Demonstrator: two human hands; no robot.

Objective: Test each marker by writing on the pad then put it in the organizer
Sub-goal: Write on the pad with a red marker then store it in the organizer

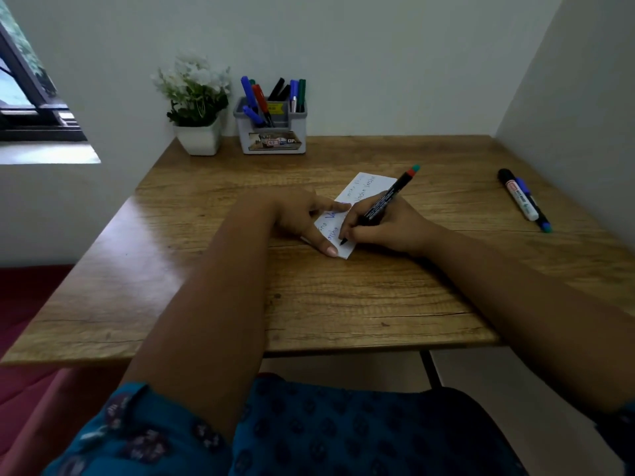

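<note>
A black marker [379, 203] is held pinched in the right hand [381, 224], its barrel gripped low down between the curled fingers [350, 224] and the thumb. Its tip is set on the near end of the white pad [359, 197], and its long axis is tilted up and away to the right, so that the capped end, seen as red and teal, is pointed toward the far right of the counter [309, 304]. The marker is thus already inside the grip; the tip lies just below and toward the person from the fingertips.

The pad is pressed flat by the left hand [302, 218], whose fingers are spread, the thumb laid on the near corner and a straight finger across the middle. Lines of blue writing can be made out on the sheet.

The organizer [271, 130] is stood at the far edge of the counter against the wall, well apart from both hands, ahead of them and a little to the left, with several markers already upright in it. Once the test stroke is judged done, a forward reach would be called for, and the right hand, which already holds the marker, is the one suited to it. Two further markers [524, 201] are left lying together near the right edge, closer to the right hand than to the left, their long axes run from far left to near right
</note>
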